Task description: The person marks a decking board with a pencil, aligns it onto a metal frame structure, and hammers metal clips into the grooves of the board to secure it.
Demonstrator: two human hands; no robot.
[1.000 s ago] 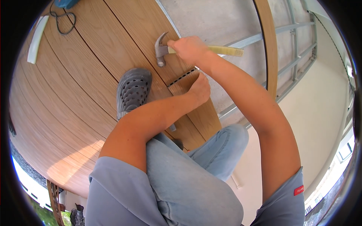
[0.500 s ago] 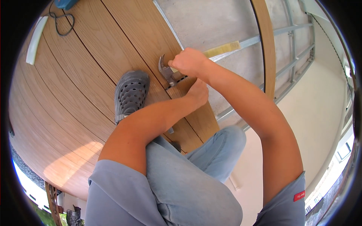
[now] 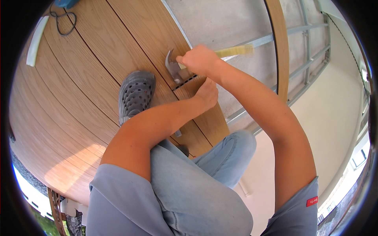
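My right hand (image 3: 200,59) is wrapped around the yellow handle (image 3: 232,51) of a claw hammer, whose far end is blurred. The metal hammer head (image 3: 173,70) is just above the cut end of a brown hollow decking board (image 3: 188,93), which shows a row of dark holes. Whether the head touches the board, I cannot tell. My left hand (image 3: 207,93) is closed at the board's outer edge, close below my right hand. Its fingertips are hidden, and so is anything between them.
Laid decking boards (image 3: 98,70) spread to the left under my grey clog (image 3: 137,92). Metal joists (image 3: 307,43) cross the bare concrete on the right, with one loose board (image 3: 278,51) across them. A white strip (image 3: 37,42) and black cable (image 3: 65,24) lie far left.
The hammer and my right hand have moved slightly up and away from me, and the handle is now blurred. My left hand stays at the board's edge.
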